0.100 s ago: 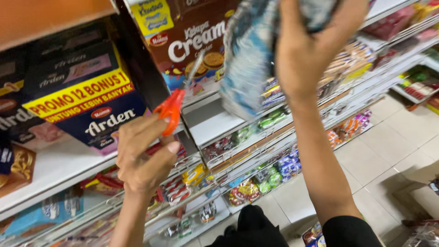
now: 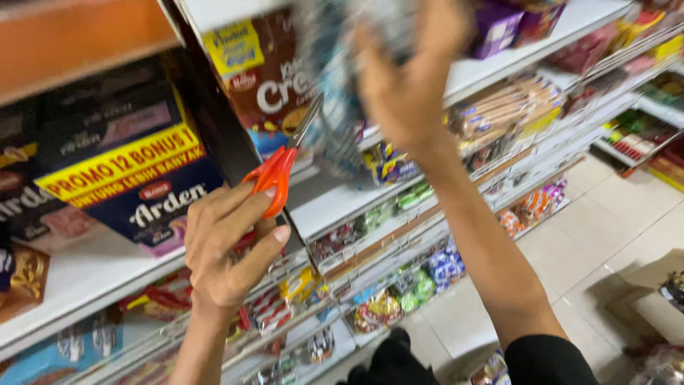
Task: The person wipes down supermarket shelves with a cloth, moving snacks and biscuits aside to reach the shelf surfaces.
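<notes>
Two hands are raised before the shop shelves. Far left, a dark blue carton [image 2: 153, 203] with a yellow band sits on the white shelf [image 2: 78, 271], in the same spot as a moment ago. Just right of it, the left hand [image 2: 228, 246] is curled around the orange handles of a pair of scissors [image 2: 281, 167], fingers through the loops and thumb pressed against the lower one; the grey blades point up and to the right toward the brown biscuit carton [image 2: 267, 82]. Compared with the earlier frame, this hand has risen slightly and shifted a little right, and the blades now show more clearly against the carton. Right of the scissors, the blue and white plastic packet [image 2: 338, 85] is held up high, blurred by motion; it has moved left and now overlaps the brown carton, where earlier it hung further right. The right hand [image 2: 402, 89] grips that packet from behind, fingers wrapped over its top edge, and it too has swung left and is more blurred than before. Below and right, rows of small coloured sweet packets [image 2: 420, 274] line the lower racks above the pale tiled floor [image 2: 613, 235].
</notes>
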